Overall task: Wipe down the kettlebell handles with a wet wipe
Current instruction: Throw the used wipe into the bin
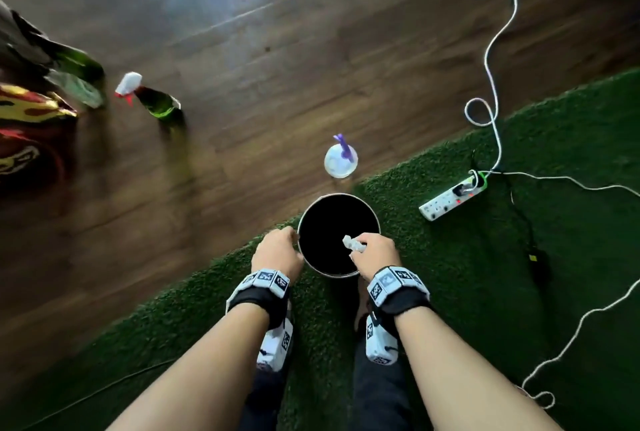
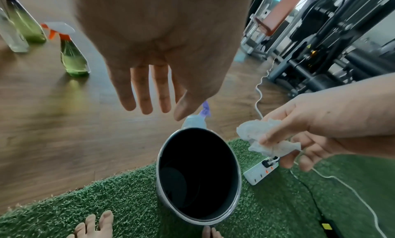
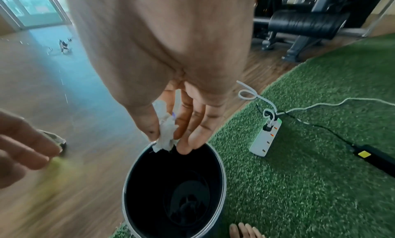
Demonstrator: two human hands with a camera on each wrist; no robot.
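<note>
Right hand (image 1: 372, 252) pinches the crumpled wet wipe (image 1: 351, 243) over the open bin (image 1: 313, 266).
Your thumb and fingers clamp the wad, so its middle is hidden and no long axis reads; loose ends hang toward the bin's dark inside. Your left hand (image 1: 277, 252) hangs with relaxed fingers, empty, beside the rim. No kettlebell shows; motion blurs the spray bottles (image 1: 152, 99).

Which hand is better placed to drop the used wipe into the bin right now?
The right hand. It already pinches the crumpled wipe directly above the open bin, so letting go should drop it in. The left hand holds nothing and sits by the bin's left rim.
</note>
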